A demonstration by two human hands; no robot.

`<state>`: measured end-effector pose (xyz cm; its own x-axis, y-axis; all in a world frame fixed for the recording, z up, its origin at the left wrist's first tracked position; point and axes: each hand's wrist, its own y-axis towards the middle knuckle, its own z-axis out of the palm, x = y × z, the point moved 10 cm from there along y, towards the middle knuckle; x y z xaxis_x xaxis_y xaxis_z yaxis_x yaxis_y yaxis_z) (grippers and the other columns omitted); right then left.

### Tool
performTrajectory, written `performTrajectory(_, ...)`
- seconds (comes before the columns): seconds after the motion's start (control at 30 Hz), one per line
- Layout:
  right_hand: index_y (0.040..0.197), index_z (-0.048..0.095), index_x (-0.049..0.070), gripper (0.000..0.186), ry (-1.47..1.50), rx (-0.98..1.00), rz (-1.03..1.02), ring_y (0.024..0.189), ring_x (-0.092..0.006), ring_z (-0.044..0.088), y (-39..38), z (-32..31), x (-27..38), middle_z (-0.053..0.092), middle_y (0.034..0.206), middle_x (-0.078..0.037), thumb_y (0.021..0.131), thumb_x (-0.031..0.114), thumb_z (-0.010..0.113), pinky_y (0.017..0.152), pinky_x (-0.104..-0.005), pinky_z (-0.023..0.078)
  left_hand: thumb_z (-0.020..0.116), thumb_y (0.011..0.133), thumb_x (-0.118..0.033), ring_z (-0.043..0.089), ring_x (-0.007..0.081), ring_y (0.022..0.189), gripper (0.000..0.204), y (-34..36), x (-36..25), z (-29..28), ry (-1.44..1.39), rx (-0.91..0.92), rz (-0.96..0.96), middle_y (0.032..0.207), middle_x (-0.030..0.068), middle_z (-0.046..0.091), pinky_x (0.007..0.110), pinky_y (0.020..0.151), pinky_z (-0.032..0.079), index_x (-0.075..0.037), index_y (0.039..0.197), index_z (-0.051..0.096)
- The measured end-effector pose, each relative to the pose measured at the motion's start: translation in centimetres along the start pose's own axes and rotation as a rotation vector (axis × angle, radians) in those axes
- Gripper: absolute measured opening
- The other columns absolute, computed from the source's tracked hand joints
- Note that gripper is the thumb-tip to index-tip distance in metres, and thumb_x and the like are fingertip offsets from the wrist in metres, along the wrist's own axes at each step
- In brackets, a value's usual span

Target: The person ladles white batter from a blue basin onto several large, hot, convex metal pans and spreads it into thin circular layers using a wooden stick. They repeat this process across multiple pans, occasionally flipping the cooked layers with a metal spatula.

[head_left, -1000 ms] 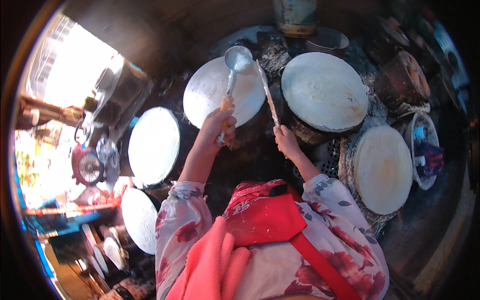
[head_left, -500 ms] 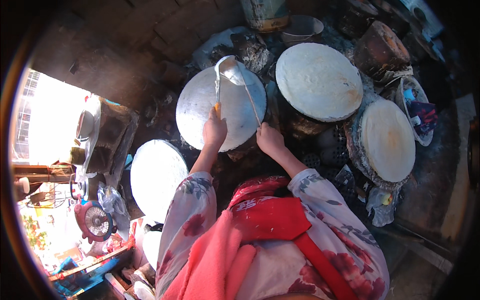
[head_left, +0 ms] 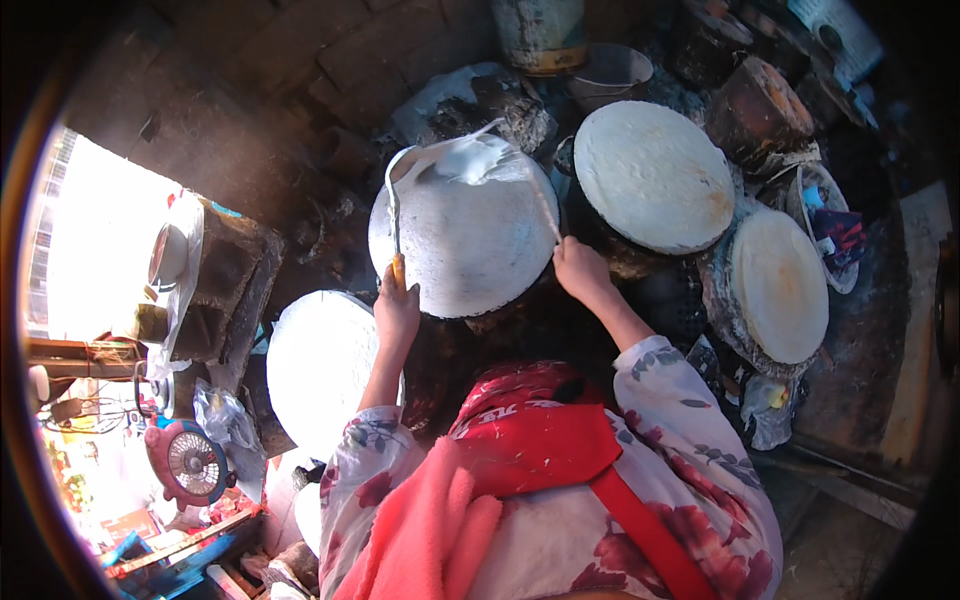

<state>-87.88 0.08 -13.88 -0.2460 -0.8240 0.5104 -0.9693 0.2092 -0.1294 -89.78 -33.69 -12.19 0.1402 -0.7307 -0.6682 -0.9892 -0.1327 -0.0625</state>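
A round griddle lies in front of me with a greyish surface. At its left edge my left hand is closed around the orange handle of a ladle-like metal tool, whose curved end reaches over the far left of the plate. A thin stick is gripped by my right hand at the plate's right edge, its tip pointing to the far side. Between the two tools, a patch of white wet-looking batter shows near the far rim. Whether the tools touch the plate is unclear.
Two round pans with pale sheets, an upper one and a lower one, stand at my right. A bright white round lies at the left. A bucket and bowl stand beyond; a small fan sits lower left.
My hands have moved apart, the left one leftward and the right one rightward. The ladle-like tool has shifted left, and white batter now shows on the griddle's far part.
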Motion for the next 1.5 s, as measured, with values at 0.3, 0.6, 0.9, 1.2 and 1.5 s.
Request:
performTrajectory(0.3,0.09,0.057,0.002,0.026,-0.174,0.145,-0.215,0.078,-0.0391,0.063,0.3,2.0,5.2,0.064,0.08,-0.021,0.088,0.024,0.045,0.07,-0.0496,0.049,0.061,0.083,-0.006,0.057,0.0181,0.108,0.056,-1.7,2.4,-2.1,-0.194,0.067,-0.075,0.122,0.0143,0.056,0.028,0.091,0.043,-0.003,0.135,0.04)
performTrajectory(0.6,0.087,0.061,-0.001,0.021,-0.24,0.221,-0.283,0.08,-0.0382,0.065,1.0,3.7,7.6,0.066,0.085,-0.022,0.081,0.014,0.047,0.071,-0.0467,0.051,0.06,0.084,-0.011,0.059,0.0164,0.079,0.054,-2.8,3.7,-3.2,-0.347,0.021,-0.039,0.103,0.0112,0.059,0.027,0.069,0.046,0.0,0.134,0.04)
performTrajectory(0.9,0.089,0.058,-0.002,0.021,-0.243,0.24,-0.425,0.077,-0.0373,0.065,3.1,4.8,8.1,0.065,0.079,-0.023,0.081,0.013,0.045,0.069,-0.0462,0.051,0.058,0.087,-0.009,0.043,0.0067,0.045,0.055,-5.9,3.4,-4.4,-0.405,0.045,-0.38,0.068,0.0003,0.052,0.024,0.042,0.036,-0.001,0.136,0.035)
performTrajectory(1.2,0.089,0.062,0.001,0.021,-0.255,0.286,-0.387,0.081,-0.037,0.066,7.8,3.4,4.8,0.066,0.082,-0.023,0.08,0.013,0.047,0.071,-0.0466,0.052,0.054,0.089,-0.013,0.043,0.0076,0.038,0.035,-9.3,1.4,-4.0,-0.666,0.015,-0.474,0.063,-0.0001,0.046,0.022,0.031,0.032,-0.003,0.121,0.044)
performTrajectory(1.5,0.089,0.061,0.001,0.019,-0.22,0.259,-0.448,0.082,-0.0349,0.066,10.3,0.3,5.9,0.066,0.082,-0.021,0.079,0.013,0.049,0.072,-0.0459,0.051,0.048,0.094,-0.015,0.041,0.008,0.04,0.03,-12.1,-5.3,-4.8,-0.934,-0.08,-0.338,0.065,0.0006,0.044,0.022,0.035,0.035,-0.005,0.122,0.04)
